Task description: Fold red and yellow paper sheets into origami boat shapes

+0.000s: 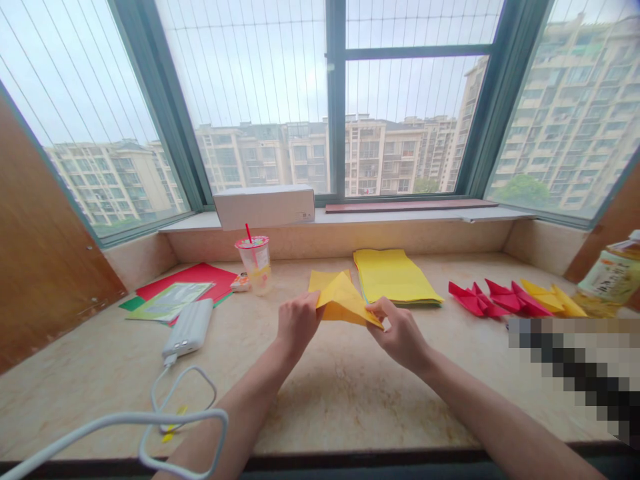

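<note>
A partly folded sheet of yellow paper (345, 299) is held up between my hands over the stone ledge, with a raised peak in its middle. My left hand (299, 320) pinches its left edge, fingers mostly hidden behind the paper. At the lower right corner, my right hand (397, 333) grips it between thumb and fingers. Another yellow-orange piece of paper (316, 279) shows just behind the held sheet; whether it is separate I cannot tell. A stack of yellow paper (397, 277) lies beyond my right hand.
Folded red paper shapes (517, 297) and a yellow one (553, 298) sit right, near a bottle (610, 277). Left are a lidded cup (255, 260), red sheets (195, 279), and a white power bank (189, 328) with a cable (120, 420). A white box (265, 207) stands by the window.
</note>
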`<state>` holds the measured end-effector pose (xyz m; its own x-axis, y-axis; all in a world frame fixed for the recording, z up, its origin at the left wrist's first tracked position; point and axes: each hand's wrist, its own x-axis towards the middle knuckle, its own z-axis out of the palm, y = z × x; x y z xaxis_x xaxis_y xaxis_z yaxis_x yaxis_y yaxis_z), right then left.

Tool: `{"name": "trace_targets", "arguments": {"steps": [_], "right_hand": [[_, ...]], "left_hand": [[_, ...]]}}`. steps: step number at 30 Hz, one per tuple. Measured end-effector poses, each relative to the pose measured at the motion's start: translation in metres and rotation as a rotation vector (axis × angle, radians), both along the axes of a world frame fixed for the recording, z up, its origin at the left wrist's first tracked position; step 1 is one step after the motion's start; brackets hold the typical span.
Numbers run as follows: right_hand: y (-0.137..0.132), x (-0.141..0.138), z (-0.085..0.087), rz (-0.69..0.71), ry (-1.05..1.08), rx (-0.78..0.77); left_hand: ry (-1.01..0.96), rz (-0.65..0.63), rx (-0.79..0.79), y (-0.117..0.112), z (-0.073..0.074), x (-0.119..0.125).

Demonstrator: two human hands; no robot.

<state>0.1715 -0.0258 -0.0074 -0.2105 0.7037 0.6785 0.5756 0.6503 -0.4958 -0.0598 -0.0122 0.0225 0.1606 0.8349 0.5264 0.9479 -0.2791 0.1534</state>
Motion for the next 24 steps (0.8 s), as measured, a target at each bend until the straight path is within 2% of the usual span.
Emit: {"name": "trace_targets", "arguments": {"steps": [4,8,12,14,19,24], "right_hand": [[0.002,0.001,-0.001,-0.033,0.020,0.043],[0.005,0.004,0.002,0.008,0.102,0.171],[0.004,0.003,0.005,0.038,0.147,0.267],[0.003,0.002,0.004,0.050,0.127,0.300],[0.002,-0.002,0.001,0.111,-0.001,0.375],[0.001,-0.002,0.006,0.133,-0.105,0.411]], "left_hand": [[-0.267,-0.214,-0.049,0.006,-0.004,0.000],[-0.625,-0.400,-0.245,0.010,-0.011,0.010],[-0.922,-0.573,-0.366,0.008,-0.020,0.028],[-0.991,-0.649,-0.408,0.005,-0.022,0.035],[-0.990,-0.737,-0.463,-0.006,-0.019,0.042],[-1.230,-0.908,-0.665,-0.016,-0.015,0.040]]}}
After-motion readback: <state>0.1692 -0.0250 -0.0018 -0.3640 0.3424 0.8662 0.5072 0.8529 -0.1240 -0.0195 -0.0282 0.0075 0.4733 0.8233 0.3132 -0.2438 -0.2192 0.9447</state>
